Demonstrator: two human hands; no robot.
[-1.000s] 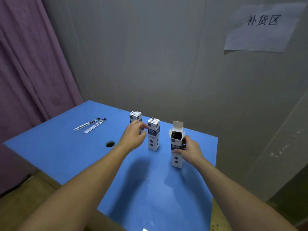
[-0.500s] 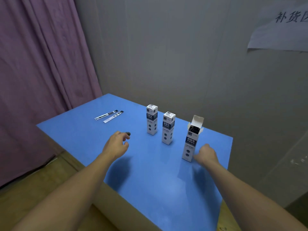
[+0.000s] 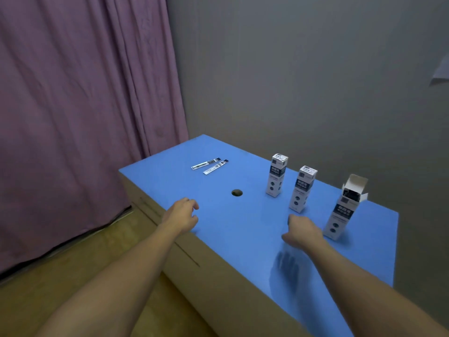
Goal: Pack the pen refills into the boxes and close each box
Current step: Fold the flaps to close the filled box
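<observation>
Three upright white-and-black refill boxes stand on the blue table (image 3: 243,239). The left box (image 3: 277,175) and the middle box (image 3: 303,189) have their tops shut. The right box (image 3: 345,207) has its top flap open and dark refills show inside. Two packed pen refills (image 3: 210,164) lie flat at the table's far left. My left hand (image 3: 182,214) hovers over the table's left edge, fingers loosely curled, holding nothing. My right hand (image 3: 301,231) hangs just left of the open box, fingers loosely curled and empty, apart from the box.
A round hole (image 3: 237,192) pierces the tabletop between the refills and the boxes. A purple curtain (image 3: 85,105) hangs at the left and a grey wall (image 3: 303,81) stands behind the table. The table's cardboard side drops to a wooden floor (image 3: 73,268).
My right hand has let go of the open box and pulled back to its left. My left hand has moved left, away from the shut boxes. The view has swung leftwards.
</observation>
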